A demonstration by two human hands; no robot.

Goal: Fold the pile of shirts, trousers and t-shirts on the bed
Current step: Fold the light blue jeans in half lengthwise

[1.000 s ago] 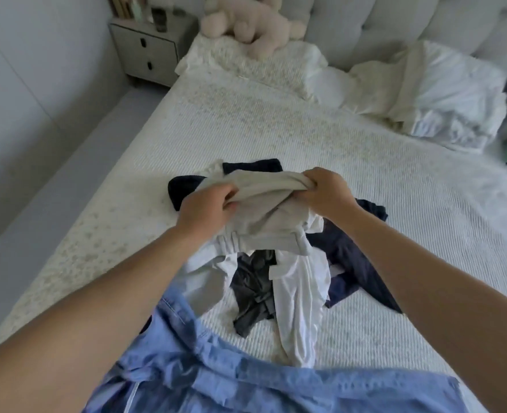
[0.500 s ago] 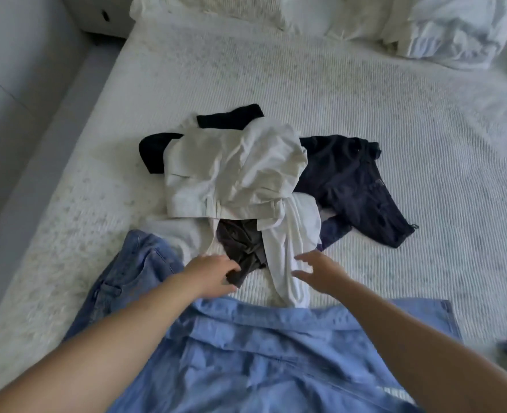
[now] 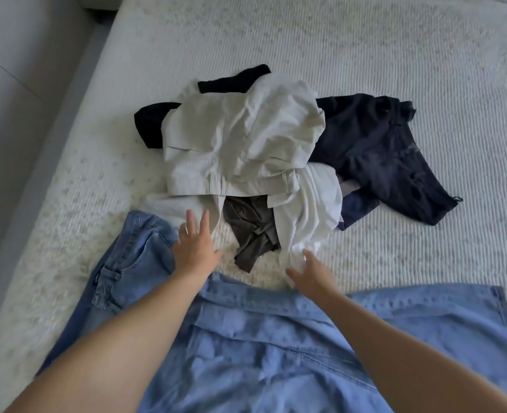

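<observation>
Hands (flat) beside pile

No text, label, brand, number or sign can be read anywhere in the head view. The clothes on the bed show plain cloth only, with any tags too small or blurred to make out.

A: The pale blue denim garment runs off the near edge, its full shape unseen.

B: The crumpled beige trousers bury most of a black top; the right hand covers the white shirt's near end.
</observation>
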